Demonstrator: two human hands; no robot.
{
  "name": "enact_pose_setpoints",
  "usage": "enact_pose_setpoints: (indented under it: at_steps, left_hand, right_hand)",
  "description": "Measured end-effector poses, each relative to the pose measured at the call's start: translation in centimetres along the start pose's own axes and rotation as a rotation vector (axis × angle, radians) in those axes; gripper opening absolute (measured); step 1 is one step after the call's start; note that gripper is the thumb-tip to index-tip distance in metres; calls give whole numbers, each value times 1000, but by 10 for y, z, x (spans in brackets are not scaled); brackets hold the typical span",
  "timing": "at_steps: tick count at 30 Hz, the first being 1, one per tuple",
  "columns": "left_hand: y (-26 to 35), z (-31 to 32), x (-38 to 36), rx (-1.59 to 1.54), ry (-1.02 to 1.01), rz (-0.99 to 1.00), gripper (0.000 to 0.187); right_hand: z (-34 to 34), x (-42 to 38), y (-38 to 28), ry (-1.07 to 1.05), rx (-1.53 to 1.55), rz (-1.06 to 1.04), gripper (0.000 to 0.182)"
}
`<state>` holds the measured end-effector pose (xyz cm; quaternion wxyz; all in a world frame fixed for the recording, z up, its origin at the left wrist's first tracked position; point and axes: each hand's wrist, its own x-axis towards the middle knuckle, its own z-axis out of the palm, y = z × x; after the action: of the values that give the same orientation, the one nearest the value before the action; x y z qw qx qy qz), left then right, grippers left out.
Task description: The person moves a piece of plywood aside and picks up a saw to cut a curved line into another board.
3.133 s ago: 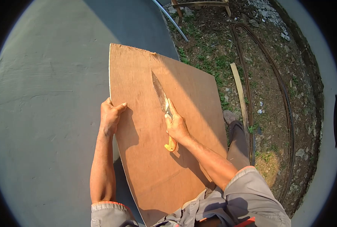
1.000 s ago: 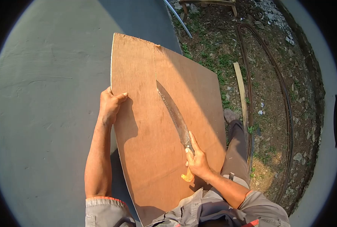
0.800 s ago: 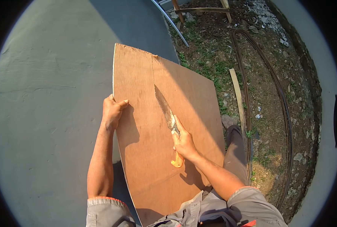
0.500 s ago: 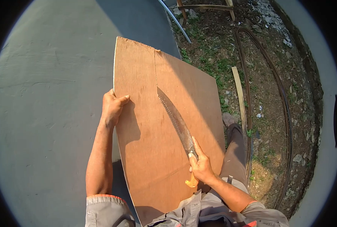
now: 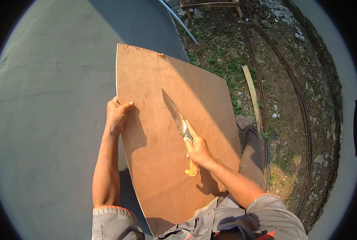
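A large plywood sheet slants up in front of my body, with a straight cut running down from its far edge. My left hand grips the sheet's left edge, its thumb on the top face. In my right hand is a hand saw with a yellow-orange handle, fingers wrapped round it. The toothed blade sits in the lower end of the cut, and its tip side is hidden below the plywood. Shadows of both hands fall on the wood.
A grey plastered wall stands along the left. To the right, bent steel bars and a wooden strip lie on rough, weedy ground. A metal pipe and a wooden frame are at the back. My foot is beside a stone.
My right hand has pushed the saw forward and up-left, so less of its blade shows above the plywood. My left hand keeps its hold on the edge; the view has shifted slightly.
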<state>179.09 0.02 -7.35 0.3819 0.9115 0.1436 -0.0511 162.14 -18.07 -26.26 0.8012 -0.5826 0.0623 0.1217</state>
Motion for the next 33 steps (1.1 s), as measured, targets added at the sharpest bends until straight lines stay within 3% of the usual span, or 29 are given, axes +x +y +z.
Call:
enact_pose_setpoints:
  at_steps: [1,4,6,8,16,19,22,24,27,28,30,33]
  left_hand:
    - [0,-1,-2,1,2,2,30]
    - [-6,-2,4,11,-13,-5,30]
    - [-7,-6,10,35,-29,6,31]
    - [3,-3,-1,-6,-25,-20,30]
    - [-22,-17,16,-13,-58,27,33]
    - [-10,-27,-14,-170,-163,-146,26]
    - [-36,-34,-58,-13,-149,-183,27]
    - [-55,-25,-93,17,-23,55,28]
    - [-62,-18,-137,78,53,29,30]
    - [-73,-18,-138,77,49,2,33]
    - [-82,-11,-127,475,94,77,38]
    - [-91,-7,-115,484,105,104,43]
  right_hand:
    - [7,30,-9,-28,-52,39,69]
    - [14,10,-2,-19,-34,43,70]
    - [-11,-75,32,14,-2,-63,71]
    - [-27,-124,15,-4,143,116,69]
    - [-46,-104,-4,-56,117,192,71]
    - [-57,-103,-3,-70,88,111,73]
    - [-72,-98,-25,-80,37,143,73]
    - [-79,-93,-26,-64,-10,140,72]
    - [-87,-86,-31,-56,9,182,68]
    - [-87,-84,-34,-27,64,204,65]
    - [-91,-79,-38,-37,93,260,66]
    - [-89,-75,-41,-41,113,280,66]
